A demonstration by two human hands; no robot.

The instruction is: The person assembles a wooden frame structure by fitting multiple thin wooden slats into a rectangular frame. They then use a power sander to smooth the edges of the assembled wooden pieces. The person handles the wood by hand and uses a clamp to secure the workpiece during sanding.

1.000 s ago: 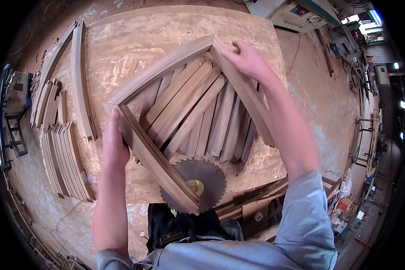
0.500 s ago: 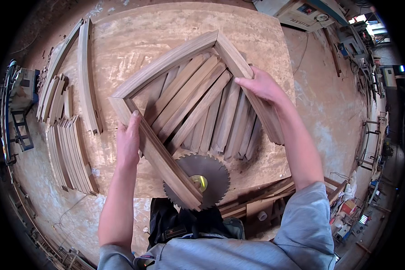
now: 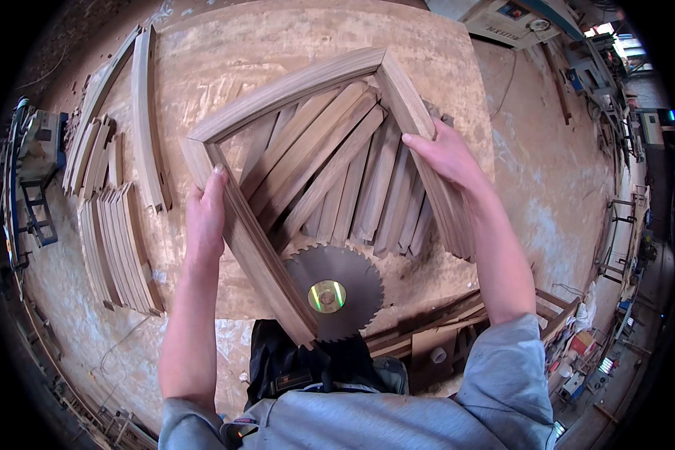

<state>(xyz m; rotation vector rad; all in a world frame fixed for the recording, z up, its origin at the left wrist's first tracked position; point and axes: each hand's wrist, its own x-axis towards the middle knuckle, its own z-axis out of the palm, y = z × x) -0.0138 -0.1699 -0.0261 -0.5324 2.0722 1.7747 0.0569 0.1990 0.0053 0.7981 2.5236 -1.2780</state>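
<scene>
Wooden three-sided frame (image 3: 292, 86), one, over one slat pile (image 3: 307, 135), left end past tabletop's (image 3: 277, 30) near edge. Left hand (image 3: 205, 217) wrapped round its left side, right hand (image 3: 451, 157) round its right. One saw blade (image 3: 358, 281) overhangs same edge.

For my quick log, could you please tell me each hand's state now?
Left hand: holding wooden frame, left side.
Right hand: holding same frame, right side.

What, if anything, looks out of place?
The toothed saw blade: it lies bare and unmounted, seemingly jutting past the near edge of the table, with the left rail of the wooden frame overlapping it in view.
</scene>
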